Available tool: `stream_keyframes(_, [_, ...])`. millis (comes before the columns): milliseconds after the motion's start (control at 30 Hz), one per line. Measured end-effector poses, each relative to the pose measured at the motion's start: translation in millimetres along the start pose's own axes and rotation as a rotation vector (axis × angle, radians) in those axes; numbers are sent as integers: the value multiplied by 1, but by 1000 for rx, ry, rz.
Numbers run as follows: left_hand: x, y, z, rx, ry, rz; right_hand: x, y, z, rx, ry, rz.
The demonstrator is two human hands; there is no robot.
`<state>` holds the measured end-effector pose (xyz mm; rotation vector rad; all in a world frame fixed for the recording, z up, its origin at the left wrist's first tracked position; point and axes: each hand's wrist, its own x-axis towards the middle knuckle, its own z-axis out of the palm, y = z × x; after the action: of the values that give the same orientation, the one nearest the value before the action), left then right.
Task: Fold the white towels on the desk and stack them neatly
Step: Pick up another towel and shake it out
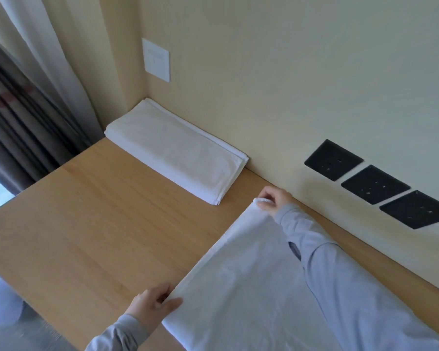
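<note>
white towel lies smooth on the desk, left hand and right hand fingers pinching its corners

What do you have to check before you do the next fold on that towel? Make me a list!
1. Left hand grips the near corner of the loose towel: ok.
2. Right hand pinches the far corner: ok.
3. The towel edge between the two hands runs straight: ok.
4. There is bare desk beside that edge to work on: ok.
5. The folded towel lies by the wall, apart from the loose one, ready to be stacked on: ok.
6. The rest of the loose towel lies flat: cannot tell, the sleeve covers part of it and it runs out of the picture.
</note>
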<state>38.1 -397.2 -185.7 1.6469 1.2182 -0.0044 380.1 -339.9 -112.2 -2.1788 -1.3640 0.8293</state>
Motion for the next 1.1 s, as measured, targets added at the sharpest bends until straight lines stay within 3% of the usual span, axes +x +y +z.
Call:
stream_keyframes(167, [-1, 44, -14, 324, 115, 154, -38, -11, -60, 373, 325, -105])
stream_keyframes(333, [7, 116, -43, 538, 254, 399, -99, -24, -130, 552, 630, -246])
stream_keyframes(400, [7, 159, -60, 588, 397, 566, -125, -27, -164, 598, 763, -273])
stream_keyframes(500, [-1, 235, -81, 642, 680, 968, -170, -32, -220, 628, 970, -342])
stream_keyframes(667, [-37, 365, -115, 711, 901, 1291, -249, -49, -308, 682, 1254, -478])
stream_keyframes(767, [-69, 439, -136, 684, 970, 1424, -291, -67, -357, 685, 1376, -566])
stream_keyframes(900, [-125, 528, -158, 469, 947, 1540, -342, -93, -412, 685, 1517, -671])
stream_keyframes(1000, [-159, 577, -173, 471, 1161, 1663, -366, -113, -441, 662, 1558, -717])
stream_keyframes(1100, [-188, 613, -194, 682, 1394, 1767, -387, -130, -466, 674, 1583, -742])
